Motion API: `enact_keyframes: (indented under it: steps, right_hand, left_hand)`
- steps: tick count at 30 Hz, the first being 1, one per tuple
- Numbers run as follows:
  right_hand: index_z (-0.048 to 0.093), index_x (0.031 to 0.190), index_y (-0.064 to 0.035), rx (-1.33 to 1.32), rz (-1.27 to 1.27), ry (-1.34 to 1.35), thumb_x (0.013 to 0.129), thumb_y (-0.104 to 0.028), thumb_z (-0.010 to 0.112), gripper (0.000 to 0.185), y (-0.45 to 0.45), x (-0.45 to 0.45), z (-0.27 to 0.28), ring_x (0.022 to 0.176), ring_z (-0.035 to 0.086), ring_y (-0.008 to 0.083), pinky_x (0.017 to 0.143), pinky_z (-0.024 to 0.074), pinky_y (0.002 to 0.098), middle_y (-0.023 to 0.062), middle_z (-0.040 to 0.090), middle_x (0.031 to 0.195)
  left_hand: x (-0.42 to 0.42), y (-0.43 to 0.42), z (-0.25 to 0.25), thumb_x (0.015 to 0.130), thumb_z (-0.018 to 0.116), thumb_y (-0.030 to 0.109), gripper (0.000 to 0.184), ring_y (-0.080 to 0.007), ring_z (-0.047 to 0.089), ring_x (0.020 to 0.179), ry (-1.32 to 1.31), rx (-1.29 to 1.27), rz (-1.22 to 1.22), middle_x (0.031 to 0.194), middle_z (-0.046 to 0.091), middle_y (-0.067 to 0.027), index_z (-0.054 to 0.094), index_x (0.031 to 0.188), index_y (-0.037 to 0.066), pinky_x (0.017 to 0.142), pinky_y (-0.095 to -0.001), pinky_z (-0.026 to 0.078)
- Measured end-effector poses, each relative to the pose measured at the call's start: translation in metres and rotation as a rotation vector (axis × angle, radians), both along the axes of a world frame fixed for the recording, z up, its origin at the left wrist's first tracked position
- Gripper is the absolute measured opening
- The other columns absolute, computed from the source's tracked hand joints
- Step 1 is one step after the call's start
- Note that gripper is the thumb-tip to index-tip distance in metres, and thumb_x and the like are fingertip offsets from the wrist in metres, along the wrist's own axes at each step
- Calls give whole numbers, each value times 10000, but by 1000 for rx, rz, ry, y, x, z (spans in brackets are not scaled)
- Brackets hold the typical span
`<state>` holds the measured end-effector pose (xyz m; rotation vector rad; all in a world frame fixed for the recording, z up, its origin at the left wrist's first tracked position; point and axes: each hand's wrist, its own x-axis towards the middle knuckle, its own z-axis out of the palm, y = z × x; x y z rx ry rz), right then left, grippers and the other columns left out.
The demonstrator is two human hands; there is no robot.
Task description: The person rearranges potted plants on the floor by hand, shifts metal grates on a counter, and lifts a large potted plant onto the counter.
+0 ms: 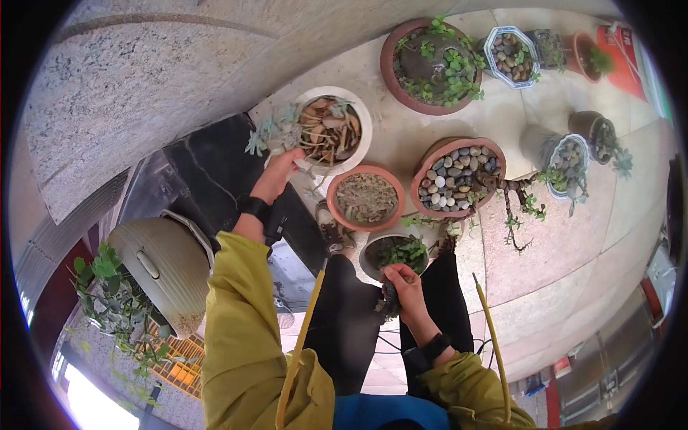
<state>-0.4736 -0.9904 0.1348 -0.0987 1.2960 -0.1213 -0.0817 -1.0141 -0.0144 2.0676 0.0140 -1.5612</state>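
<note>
My left hand [282, 174] is closed at the left rim of a round white flowerpot [365, 122]. Dry brown leaves and stems fill this pot, and a pale blue-green succulent [276, 127] hangs over its edge beside my fingers. Between my knees, my right hand [407, 290] grips a small dark, shrivelled plant clump [389, 299], its lower part hanging down. Just beyond that hand stands a grey pot [373, 256] with green leaves in it. A terracotta pot [333, 204] of dry soil or plant litter sits between the white pot and the grey one.
An oval terracotta planter [423, 154] holds pebbles and a twisted woody plant reaching right. Behind are a large brown pot [390, 68] and an octagonal pebble pot [488, 54]. Several more pots stand right. A big ribbed planter [161, 261] is at left, beside a stone wall [158, 107].
</note>
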Motion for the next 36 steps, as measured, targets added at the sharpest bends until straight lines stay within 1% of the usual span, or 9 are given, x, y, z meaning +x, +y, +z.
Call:
enact_keyframes:
  steps: [1,4,9,12,13,20,24,30,36]
  right_hand:
    - [668,940,-54,-7,0,-3,916,-202,681,151,-3,-3,2,713,578,70,660,456,222,3,646,799]
    - [672,944,-57,-20,26,9,917,-205,679,150,-13,-6,5,716,578,67,660,455,221,0,645,796]
    - [673,942,-61,-41,50,-4,920,-200,674,141,-19,-7,10,705,564,63,658,445,222,-8,640,788]
    - [672,937,-59,-52,93,4,922,-200,670,141,-18,-8,9,701,559,63,658,441,222,-8,640,787]
    - [669,938,-56,-32,94,7,923,-201,668,145,-19,-6,11,709,563,63,662,444,220,-5,640,788]
    - [666,950,-52,-21,97,11,921,-198,671,149,-11,-1,3,703,573,73,661,457,228,10,643,795]
    - [663,952,-47,-28,104,4,924,-195,665,151,-8,-2,0,695,575,80,652,462,232,21,644,791]
    - [657,948,-42,-6,80,-4,921,-196,668,157,-15,0,0,688,575,76,654,458,226,21,648,791]
    - [656,954,-43,4,62,-14,924,-198,664,158,-22,0,1,702,578,78,669,461,227,21,651,797]
  left_hand:
    - [2,19,-5,811,658,241,250,-193,591,932,80,-33,124,981,641,-41,674,996,74,848,-324,461]
    - [0,47,-3,841,618,178,234,-190,602,990,178,-19,413,1021,648,-46,652,1048,72,844,-326,488]
    - [12,80,-45,854,602,166,92,-177,547,679,86,-92,640,870,583,-39,581,924,109,604,-343,484]
    - [10,67,-41,837,614,147,93,-173,524,665,59,-67,727,847,555,-26,582,921,121,569,-334,470]
    - [17,77,-56,874,648,235,151,-181,525,734,107,-98,713,933,542,-29,596,950,115,595,-332,461]
    - [21,107,-87,871,656,241,194,-174,551,823,79,-155,641,999,568,-11,607,1013,118,628,-338,478]
    - [12,97,-70,888,602,187,142,-161,569,775,79,-110,650,891,599,8,601,1015,125,648,-331,461]
    - [-2,106,-62,840,679,185,218,-168,583,834,70,-154,692,969,617,0,603,1042,147,714,-331,479]
    - [-23,116,-34,834,654,139,130,-179,585,808,83,-140,832,927,608,-21,633,957,102,752,-326,471]
